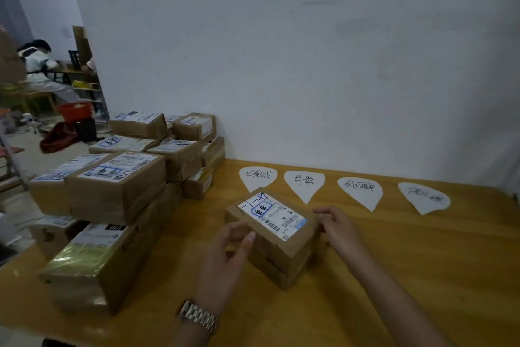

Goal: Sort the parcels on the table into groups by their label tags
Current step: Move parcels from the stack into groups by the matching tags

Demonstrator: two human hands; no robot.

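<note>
The left hand (228, 259), a metal wristwatch (198, 317) on its wrist, has its fingers curled against the near-left edge of a brown parcel (284, 251), with the thumb lying along that side. The right hand (337, 227) curls its fingers round the parcel's opposite, right end, thumb on top. The parcel sits between the two hands with its underside on the table (422, 276), turned at a slant. How firmly either hand squeezes cannot be told. A white label (271, 213) with barcodes and a blue-boxed handwritten mark covers most of its top.

Just beyond the hands, four teardrop paper tags (360, 192) with handwritten characters lie in a row along the table's far side, near the wall (309, 65). The parcel's far corner reaches the tip of the leftmost one. The other three lie apart from it, beyond and to the right of the right hand.

Right of the right hand, plain yellow wood runs from the tags toward the near side.

Left of the left hand, a narrow strip of wood separates it from the stack of parcels (118, 186), piled two and three high. The stack's nearest box stands close to the table's near edge.

Far beyond the stack, off the table, a seated person (39, 65) and a red bucket (74, 111) show
</note>
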